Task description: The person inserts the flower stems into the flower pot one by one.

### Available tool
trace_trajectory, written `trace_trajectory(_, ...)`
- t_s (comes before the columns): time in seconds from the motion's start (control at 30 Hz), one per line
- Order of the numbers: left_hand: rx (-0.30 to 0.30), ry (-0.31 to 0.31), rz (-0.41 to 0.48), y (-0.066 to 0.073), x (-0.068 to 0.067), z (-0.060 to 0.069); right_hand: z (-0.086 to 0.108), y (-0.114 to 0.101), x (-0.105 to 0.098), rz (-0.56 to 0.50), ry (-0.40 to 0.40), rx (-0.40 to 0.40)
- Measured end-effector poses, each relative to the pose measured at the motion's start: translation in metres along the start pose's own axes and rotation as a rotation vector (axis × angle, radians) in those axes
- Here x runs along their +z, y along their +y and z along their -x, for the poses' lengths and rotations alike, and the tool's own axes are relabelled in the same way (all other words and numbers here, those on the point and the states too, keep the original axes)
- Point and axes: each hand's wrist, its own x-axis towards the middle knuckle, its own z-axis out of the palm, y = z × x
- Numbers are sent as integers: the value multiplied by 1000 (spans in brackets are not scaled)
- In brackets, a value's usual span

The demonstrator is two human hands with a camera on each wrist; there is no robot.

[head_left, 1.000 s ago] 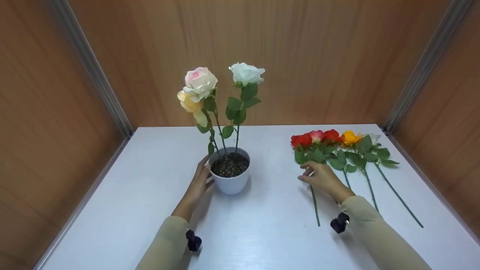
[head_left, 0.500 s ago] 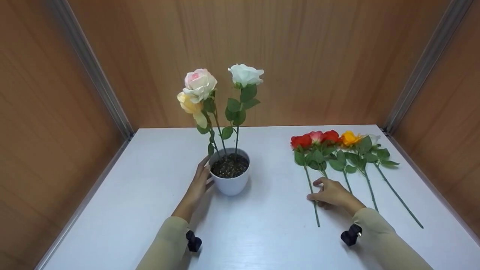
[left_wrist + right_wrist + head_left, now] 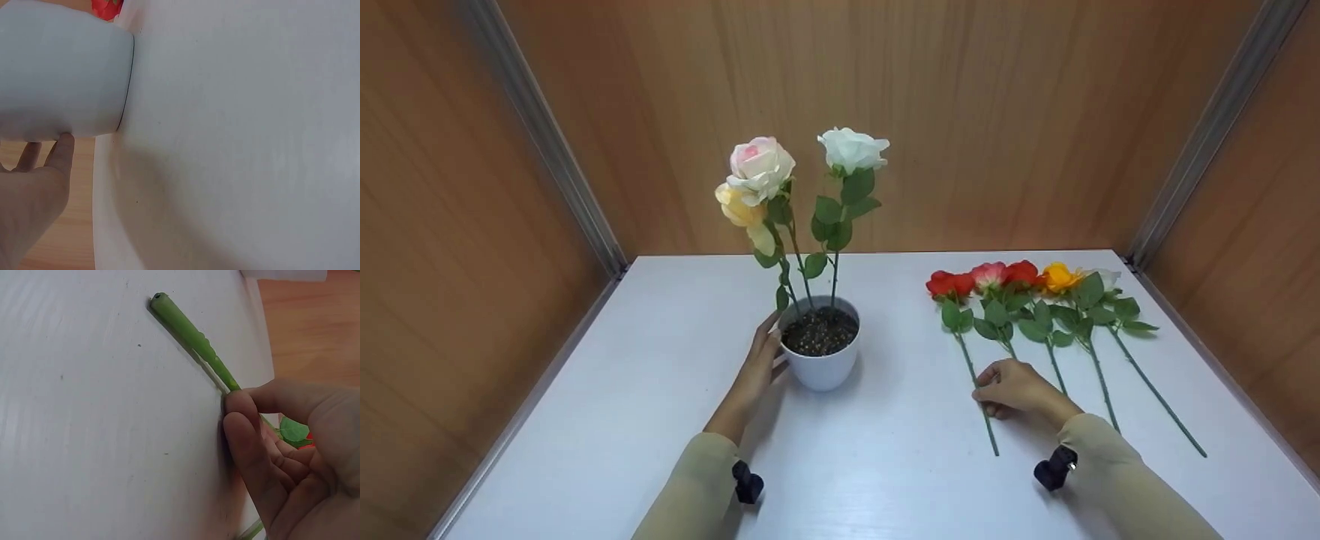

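Observation:
My right hand (image 3: 1018, 388) pinches the stem of a red rose (image 3: 949, 284) partway up from its lower end. In the right wrist view the green stem (image 3: 191, 336) sticks out past the fingertips, close to the white tabletop. Fingers of my left hand (image 3: 754, 371) rest against the left side of a white pot (image 3: 825, 372); the left wrist view shows fingertips (image 3: 66, 143) touching its wall. Dark soil (image 3: 820, 331) fills the pot. In it stand a white rose (image 3: 853, 150), a pale pink rose (image 3: 761, 169) and a yellow rose (image 3: 741, 208).
Beside the held rose lie a pink rose (image 3: 988, 276), another red rose (image 3: 1023, 273), an orange rose (image 3: 1060, 277) and a white rose (image 3: 1102, 279), their leaves overlapping. Wooden panels (image 3: 960, 112) enclose the table (image 3: 885, 465) at the back and sides.
My right hand has moved from near the leaves down the stem and now pinches it. The red rose's head has shifted left, away from the pink one. My left hand stays on the pot.

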Motion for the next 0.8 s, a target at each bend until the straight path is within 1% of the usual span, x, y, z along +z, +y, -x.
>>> trace_trajectory(0.2, -3, 0, 10, 0, 0, 0, -3, -3, 3, -2, 0, -20)
trace_trajectory(0.43, 21, -11, 8, 0, 0, 0, -10, -17, 6, 13, 21, -36)
trace_trajectory(0.5, 11, -10, 6, 1, 0, 0, -13, -21, 7, 23, 24, -60)
trace_trajectory(0.67, -14, 2, 2, 2, 0, 0, -18, -33, 11, 8, 45, -104)
trace_trajectory(0.8, -14, -1, 1, 2, 0, -1, -21, -44, 14, 3, 87, -100)
